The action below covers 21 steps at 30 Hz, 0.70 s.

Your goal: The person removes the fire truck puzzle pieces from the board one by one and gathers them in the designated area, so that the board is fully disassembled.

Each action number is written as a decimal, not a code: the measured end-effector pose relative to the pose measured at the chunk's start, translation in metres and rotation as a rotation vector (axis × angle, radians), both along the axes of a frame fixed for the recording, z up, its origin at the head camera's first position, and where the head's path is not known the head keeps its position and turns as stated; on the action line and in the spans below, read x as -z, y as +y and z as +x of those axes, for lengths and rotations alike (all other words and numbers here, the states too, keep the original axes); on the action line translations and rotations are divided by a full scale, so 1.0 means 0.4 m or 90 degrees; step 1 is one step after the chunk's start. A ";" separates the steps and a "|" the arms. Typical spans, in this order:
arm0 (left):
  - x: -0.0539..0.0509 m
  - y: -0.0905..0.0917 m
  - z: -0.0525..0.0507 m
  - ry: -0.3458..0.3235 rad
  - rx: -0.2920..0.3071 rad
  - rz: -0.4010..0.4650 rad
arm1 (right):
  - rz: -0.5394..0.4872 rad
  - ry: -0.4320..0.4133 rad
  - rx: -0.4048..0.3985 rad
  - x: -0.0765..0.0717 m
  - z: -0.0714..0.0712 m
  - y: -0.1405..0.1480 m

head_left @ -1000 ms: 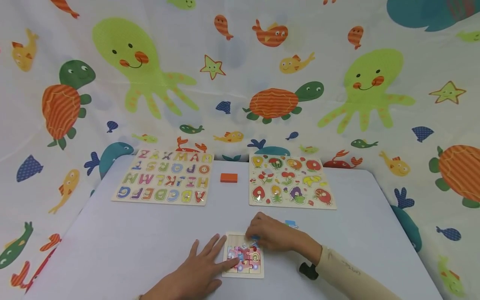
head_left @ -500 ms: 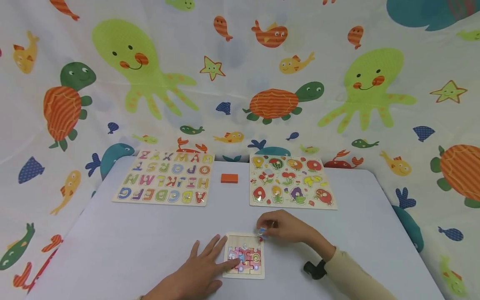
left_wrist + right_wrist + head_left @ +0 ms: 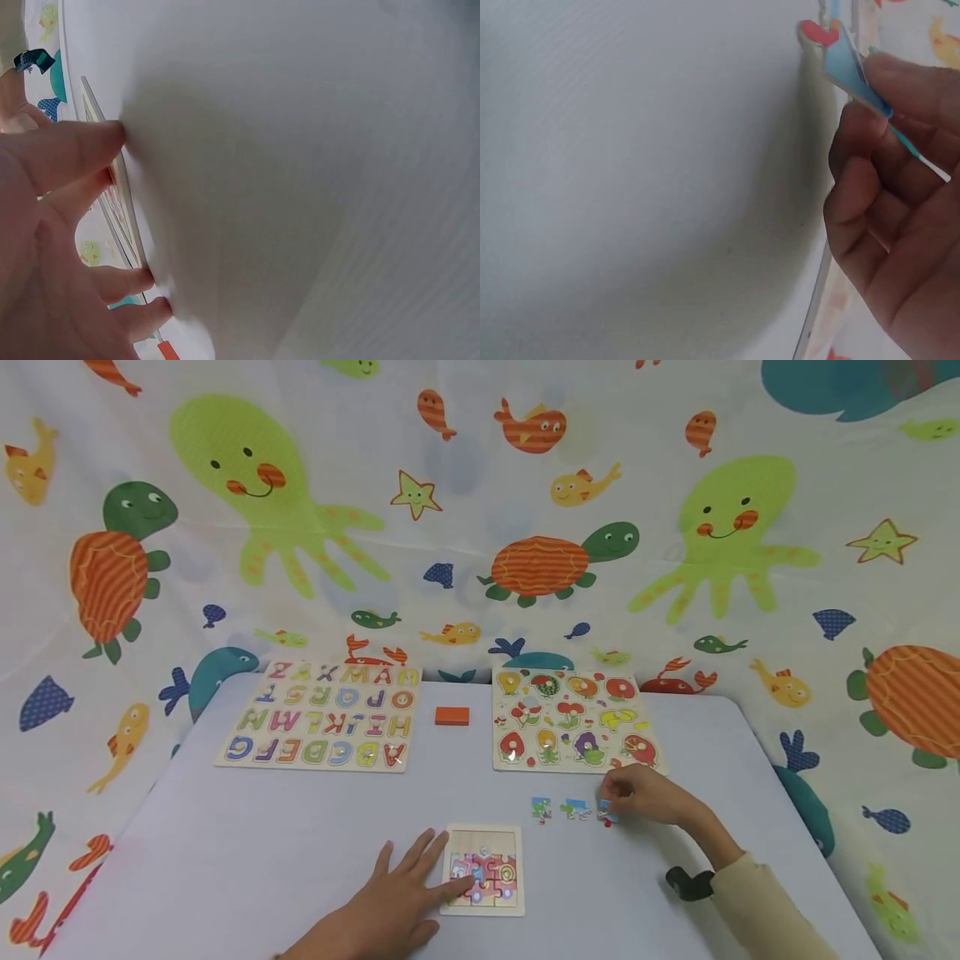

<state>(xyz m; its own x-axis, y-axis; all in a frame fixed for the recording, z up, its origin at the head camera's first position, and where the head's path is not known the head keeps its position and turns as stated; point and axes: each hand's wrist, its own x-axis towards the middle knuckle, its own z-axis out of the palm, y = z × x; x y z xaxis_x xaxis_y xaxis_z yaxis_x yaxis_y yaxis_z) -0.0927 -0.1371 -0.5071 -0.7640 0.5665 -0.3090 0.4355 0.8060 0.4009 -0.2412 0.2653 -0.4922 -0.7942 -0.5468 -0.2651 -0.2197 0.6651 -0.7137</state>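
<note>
My right hand (image 3: 643, 793) pinches a blue jigsaw piece (image 3: 847, 71) with a red tab between thumb and fingers, low over the table right of two more jigsaw pieces. One of those is a blue-and-green jigsaw piece (image 3: 541, 808); the other, a similar jigsaw piece (image 3: 576, 808), lies beside it. Spread out flat, my left hand (image 3: 397, 893) holds the small wooden puzzle tray (image 3: 482, 912), one finger across the pink pieces (image 3: 495, 881) in its lower part. Bare wood shows in the tray's upper part. In the left wrist view the left fingers (image 3: 124, 285) touch the tray's edge.
An alphabet board (image 3: 322, 718) stands at the back left, and a fruit board (image 3: 573, 718) at the back right, just beyond the right hand. Between them lies an orange block (image 3: 452, 717). A patterned cloth (image 3: 450, 527) hangs behind the white table (image 3: 262, 843).
The right hand has moved right, away from the tray's upper right corner, carrying the jigsaw piece. Two loose pieces behind it are now uncovered. The left hand stays on the tray.
</note>
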 end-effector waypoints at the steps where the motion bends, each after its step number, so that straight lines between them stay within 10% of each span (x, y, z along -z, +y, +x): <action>1: 0.000 -0.001 0.000 0.001 -0.001 -0.001 | 0.006 0.007 0.002 0.002 0.000 -0.001; 14: 0.002 -0.005 0.001 0.015 0.002 0.007 | 0.149 0.138 0.020 0.018 0.014 -0.041; 21: -0.001 -0.002 0.000 0.004 0.005 -0.006 | 0.170 0.277 -0.014 0.007 0.081 -0.142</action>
<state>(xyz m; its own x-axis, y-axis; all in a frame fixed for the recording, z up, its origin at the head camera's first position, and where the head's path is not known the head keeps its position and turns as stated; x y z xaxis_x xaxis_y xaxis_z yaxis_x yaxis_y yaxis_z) -0.0928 -0.1379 -0.5068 -0.7610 0.5700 -0.3099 0.4444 0.8059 0.3912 -0.2087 0.2084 -0.4949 -0.8516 -0.5223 -0.0449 -0.4744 0.8042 -0.3580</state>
